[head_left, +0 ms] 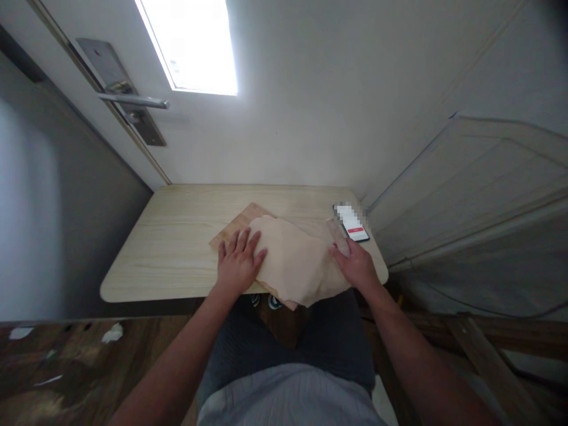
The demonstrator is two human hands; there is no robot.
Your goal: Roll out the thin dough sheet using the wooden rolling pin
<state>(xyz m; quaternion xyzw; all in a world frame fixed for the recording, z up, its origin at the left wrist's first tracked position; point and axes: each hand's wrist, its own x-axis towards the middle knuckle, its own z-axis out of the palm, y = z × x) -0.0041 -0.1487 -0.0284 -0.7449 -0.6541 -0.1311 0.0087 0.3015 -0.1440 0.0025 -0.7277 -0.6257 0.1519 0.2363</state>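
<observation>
"Whereabouts of the cloth (290,254)?"

"On the pale wooden table (160,248), right of centre. Beige, wrinkled, laid over a thin brown board (235,226), with its lower edge past the table's near side."

"And the left hand (237,266)?"

"Palm down, fingers slightly apart, across the cloth's left edge and the board."

"The right hand (358,265)?"

"At the cloth's right end, thumb and fingers around a pale, see-through-looking strip (338,235)."

"Nearby?"

"Just beyond the right hand, a phone (352,223), face up, screen lit. Behind the table, a white door (284,136) with a metal handle (137,100), upper left."
</observation>
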